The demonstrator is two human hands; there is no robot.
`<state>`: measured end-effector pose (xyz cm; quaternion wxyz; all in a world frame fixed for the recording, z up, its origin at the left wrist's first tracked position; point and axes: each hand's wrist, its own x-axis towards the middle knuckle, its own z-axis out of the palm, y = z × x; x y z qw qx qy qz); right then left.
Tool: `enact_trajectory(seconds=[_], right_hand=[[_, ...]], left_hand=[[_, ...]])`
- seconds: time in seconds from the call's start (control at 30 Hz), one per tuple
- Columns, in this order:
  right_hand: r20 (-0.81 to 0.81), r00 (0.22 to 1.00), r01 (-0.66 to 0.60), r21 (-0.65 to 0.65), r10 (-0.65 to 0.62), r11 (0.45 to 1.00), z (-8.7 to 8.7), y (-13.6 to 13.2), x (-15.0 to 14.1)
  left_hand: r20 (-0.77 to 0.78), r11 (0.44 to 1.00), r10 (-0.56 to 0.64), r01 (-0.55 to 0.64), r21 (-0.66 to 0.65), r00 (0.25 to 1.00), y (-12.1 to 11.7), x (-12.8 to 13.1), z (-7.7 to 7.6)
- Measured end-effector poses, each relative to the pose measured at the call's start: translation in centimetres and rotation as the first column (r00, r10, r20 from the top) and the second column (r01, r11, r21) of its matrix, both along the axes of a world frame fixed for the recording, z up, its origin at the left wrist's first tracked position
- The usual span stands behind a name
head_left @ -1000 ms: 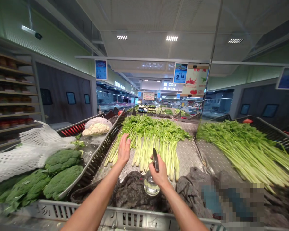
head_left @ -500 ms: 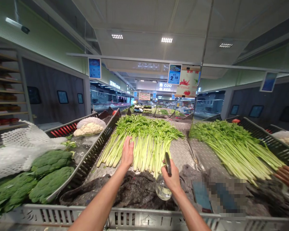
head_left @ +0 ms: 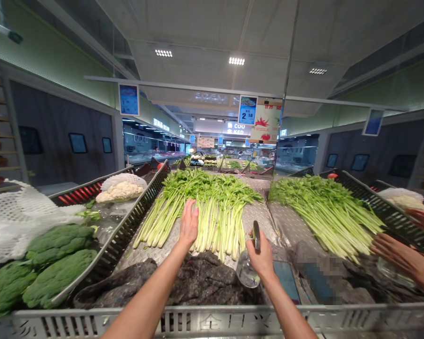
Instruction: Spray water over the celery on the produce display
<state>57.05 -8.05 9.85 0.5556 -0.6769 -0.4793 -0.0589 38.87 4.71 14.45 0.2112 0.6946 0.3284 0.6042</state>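
Observation:
A wide row of celery (head_left: 212, 212) lies with its leaves away from me and its pale stalk ends towards me. Over the stalks, left of centre, my left hand (head_left: 189, 223) is open with fingers stretched forward; whether it touches them I cannot tell. My right hand (head_left: 261, 256) is wrapped round the neck of a clear spray bottle (head_left: 245, 270) with a dark head, to the right of the stalk ends. Beneath both arms a crumpled dark grey cloth (head_left: 205, 282) runs along the front.
Broccoli (head_left: 60, 273), white foam netting (head_left: 24, 212) and cauliflower (head_left: 122, 190) are on the left, beyond a black slatted divider (head_left: 120, 240). A mirror (head_left: 325, 216) on the right reflects celery and hands. A flat phone-like object (head_left: 286, 280) lies near the bottle. A grey crate rim (head_left: 208, 320) borders the front.
My right hand has moved slightly right with the spray bottle, away from the stalk ends. The left hand stays over the celery. The view has turned a little to the right.

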Motion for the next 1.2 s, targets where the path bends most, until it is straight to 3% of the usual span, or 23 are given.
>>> enact_trajectory(seconds=[0.23, 0.5, 0.8, 1.0, 1.2], right_hand=[[-0.019, 0.998, 0.052, 0.016, -0.052, 0.999, 1.7, 0.8, 0.0], [-0.001, 1.0, 0.026, 0.007, -0.026, 1.0, 1.9, 1.9, -0.6], [0.015, 1.0, -0.028, 0.09, 0.026, 0.996, 4.6, 3.0, -2.1], [-0.009, 0.998, -0.066, 0.034, 0.066, 0.997, 4.8, 4.4, -2.9], [-0.01, 0.998, -0.065, 0.062, 0.066, 0.996, 5.5, 4.6, -3.9]], left_hand=[[-0.022, 1.0, 0.024, -0.024, 0.017, 0.999, 0.5, -0.1, 0.8], [-0.042, 0.998, 0.052, -0.051, 0.037, 0.998, 1.1, -1.0, 1.4], [-0.031, 0.995, 0.091, -0.089, 0.052, 0.995, 1.7, -2.0, 2.9], [-0.046, 0.992, 0.118, -0.116, 0.049, 0.992, 2.1, -2.8, 3.3], [-0.063, 0.985, 0.163, -0.159, 0.068, 0.985, 2.4, -3.7, 3.8]])
